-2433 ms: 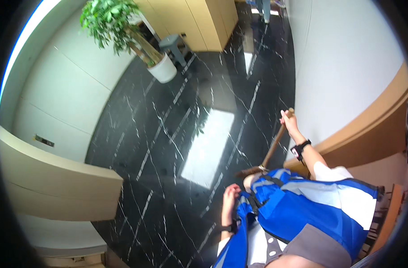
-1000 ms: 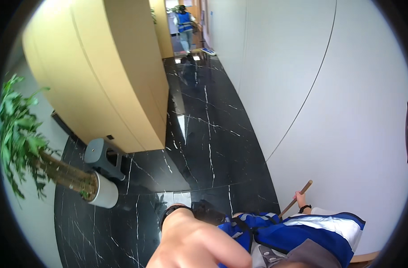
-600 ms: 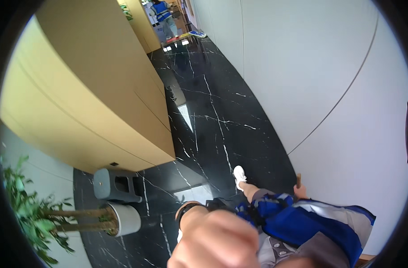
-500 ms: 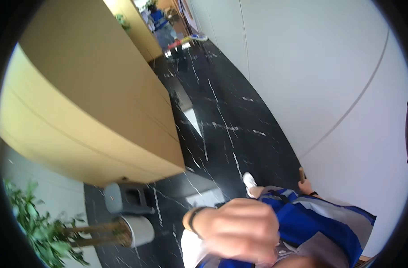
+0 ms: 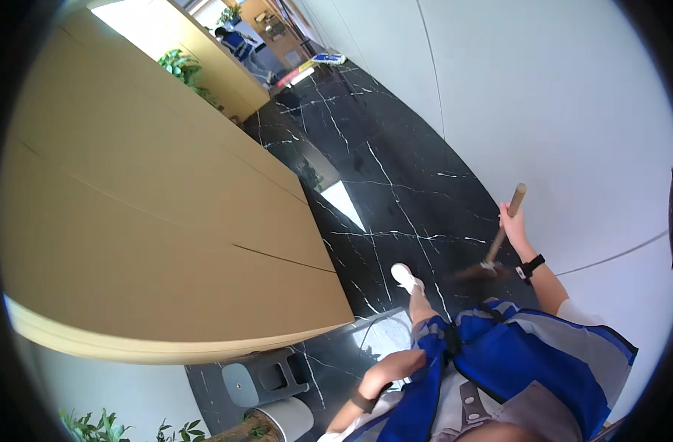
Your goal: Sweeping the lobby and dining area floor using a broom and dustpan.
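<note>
My right hand (image 5: pixel 515 221) is wrapped round the upper part of a wooden-handled tool (image 5: pixel 502 234), beside the white wall. The handle slants down to a brown head, too smeared by motion to tell its kind. My left hand (image 5: pixel 395 366) is bent in front of my body, close to the blue and grey vest (image 5: pixel 491 346); its fingers are hidden, so whether it holds anything does not show. Both wrists carry dark bands. One white shoe (image 5: pixel 403 275) is on the black floor ahead of me.
A curved tan partition (image 5: pixel 189 243) stands on the left, and the white wall (image 5: pixel 565 132) on the right. A grey stool (image 5: pixel 257 377) and a potted plant (image 5: pixel 289 418) are at lower left. Far ahead a flat mop (image 5: pixel 329 58) lies near a person (image 5: pixel 237 46) in a blue vest.
My right hand has risen and swung forward, bringing the tool's handle and head into view. The left hand has dropped back toward my body. The view has turned, and a far person shows more clearly.
</note>
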The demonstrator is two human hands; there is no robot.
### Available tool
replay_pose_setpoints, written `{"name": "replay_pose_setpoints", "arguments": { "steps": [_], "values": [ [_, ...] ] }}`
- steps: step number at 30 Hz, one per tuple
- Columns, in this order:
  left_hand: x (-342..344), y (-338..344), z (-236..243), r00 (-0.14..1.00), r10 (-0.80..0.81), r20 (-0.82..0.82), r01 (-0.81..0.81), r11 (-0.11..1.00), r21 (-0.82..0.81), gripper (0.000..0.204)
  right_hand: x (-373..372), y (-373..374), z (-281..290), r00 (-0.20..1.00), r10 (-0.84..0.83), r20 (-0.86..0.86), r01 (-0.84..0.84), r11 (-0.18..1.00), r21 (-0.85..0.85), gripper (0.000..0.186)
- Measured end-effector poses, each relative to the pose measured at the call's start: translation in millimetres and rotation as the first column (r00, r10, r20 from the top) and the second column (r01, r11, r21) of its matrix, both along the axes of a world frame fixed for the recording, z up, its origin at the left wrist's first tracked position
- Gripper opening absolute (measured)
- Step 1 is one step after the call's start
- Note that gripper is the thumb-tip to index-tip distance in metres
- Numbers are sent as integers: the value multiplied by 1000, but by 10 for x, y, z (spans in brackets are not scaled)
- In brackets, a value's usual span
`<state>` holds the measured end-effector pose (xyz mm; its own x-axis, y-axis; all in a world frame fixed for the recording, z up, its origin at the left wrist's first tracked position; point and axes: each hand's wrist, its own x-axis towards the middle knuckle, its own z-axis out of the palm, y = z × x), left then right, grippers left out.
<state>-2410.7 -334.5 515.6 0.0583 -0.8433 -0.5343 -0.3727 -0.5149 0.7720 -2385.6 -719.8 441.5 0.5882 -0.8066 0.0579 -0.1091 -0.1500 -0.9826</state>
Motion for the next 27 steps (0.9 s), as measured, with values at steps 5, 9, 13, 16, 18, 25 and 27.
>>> {"name": "replay_pose_setpoints", "arguments": {
  "steps": [5, 9, 13, 16, 18, 25, 27],
  "values": [
    [817, 427, -182, 953, 283, -107, -294, 951, -95, 37, 934, -155, -351, 987, 161, -17, -162, 986, -49, 30],
    [1586, 541, -326, 930, 318, -182, -316, 948, 43, 34, 1650, 25, -717, 945, 222, -242, -295, 897, -329, 24],
    [2247, 635, -200, 956, 233, -178, -244, 969, -40, 35, 2579, 222, -538, 848, 423, -320, -495, 848, -190, 21],
    [2520, 656, -267, 877, 269, -398, -352, 924, -151, 29, 2985, 387, -476, 781, 543, -309, -617, 750, -241, 19],
    [2761, 637, -194, 542, 595, -593, -526, 791, 313, 27, 3282, 412, -523, 768, 570, -293, -630, 753, -189, 19],
    [4271, 500, -31, 537, 669, -513, -622, 725, 294, 24, 4529, -176, -869, 979, 174, -103, -157, 975, 155, 23],
    [4787, 532, -44, 595, 631, -498, -663, 735, 139, 23, 4788, -372, -794, 999, 8, -47, 3, 972, 235, 22]
  ]
}}
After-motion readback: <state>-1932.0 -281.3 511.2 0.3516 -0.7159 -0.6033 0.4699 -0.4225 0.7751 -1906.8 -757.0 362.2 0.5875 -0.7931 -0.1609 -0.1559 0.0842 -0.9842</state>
